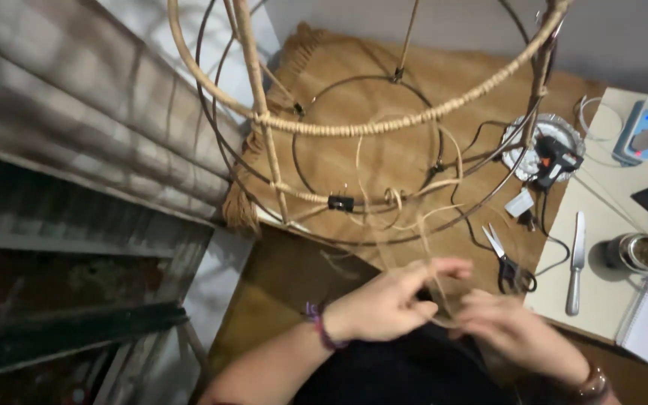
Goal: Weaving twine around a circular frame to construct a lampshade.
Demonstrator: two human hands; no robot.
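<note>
Round dark-wire frame [384,142] partly wrapped: top hoop and one upright covered in pale cane, lower rings mostly bare. Left hand [384,304] pinches thin pale cane strand [421,247] running up to frame; right hand [515,330] blurred, fingers curled near strand, grip unclear. Black binder clip [340,202] holds wrap end.

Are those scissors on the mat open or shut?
Open: the scissors lie on the woven mat with their blades spread apart in a V.

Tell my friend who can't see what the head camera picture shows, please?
Two hands, the left hand and the blurred right hand, pinch thin rattan strands that run up to a round wire frame partly wrapped in cane. Below lie a woven mat, scissors, a glue gun and a knife.
</note>
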